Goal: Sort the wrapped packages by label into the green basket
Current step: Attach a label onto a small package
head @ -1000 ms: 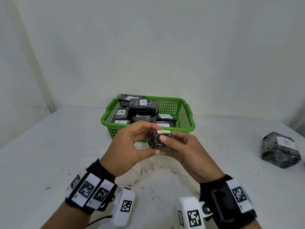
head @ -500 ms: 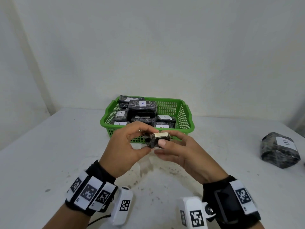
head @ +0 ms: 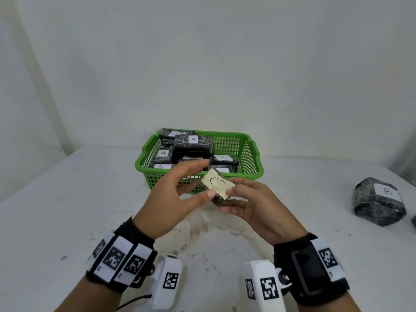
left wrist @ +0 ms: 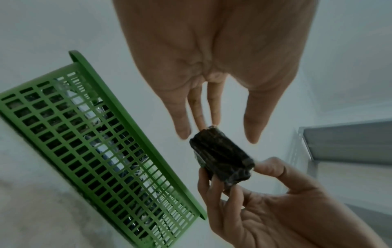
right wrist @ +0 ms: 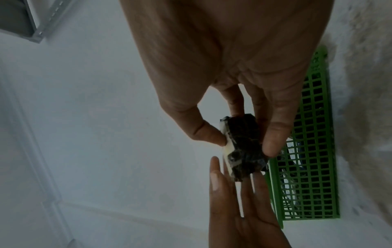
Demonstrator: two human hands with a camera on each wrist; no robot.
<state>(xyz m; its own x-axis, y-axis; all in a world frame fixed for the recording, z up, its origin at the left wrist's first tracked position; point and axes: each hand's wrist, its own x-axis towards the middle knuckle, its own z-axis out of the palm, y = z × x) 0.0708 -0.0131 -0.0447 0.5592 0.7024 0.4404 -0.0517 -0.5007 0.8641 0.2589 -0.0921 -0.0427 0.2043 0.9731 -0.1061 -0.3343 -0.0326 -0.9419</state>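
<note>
- The green basket point(head: 254, 154) sat at the far middle of the white table point(head: 67, 199), holding a pile of dark wrapped packages point(head: 193, 146). White labels faced up on several, and most that could be read showed the letter A.
- The basket's right-hand part showed bare mesh; the packages were heaped to its left and front.
- In front of the basket, above the table, both hands met at a small wrapped package point(head: 217, 188).
- The right hand point(head: 258, 212) pinched it, thumb on the pale label face and fingers curled round the dark underside; the right wrist view showed the same clamp.
- The left hand point(head: 171, 199) was held loosely spread, fingers nearly straight, fingertips at the package's edge; whether they pressed on it could not be told.
- Compared with half a second before, the package had been turned: its cream label, then seen almost edge-on, now faced the head camera and bore a curved pen mark, perhaps a C.
- The left thumb and fingers, earlier closed around the package, had opened away from it.
- Well apart to the right lay a larger wrapped package labelled B point(head: 380, 201) on the table, and a dark scrap of something showed at the right edge.
- Brownish stains marked the table beneath the hands.
- The hands covered part of the basket's near wall.
</note>
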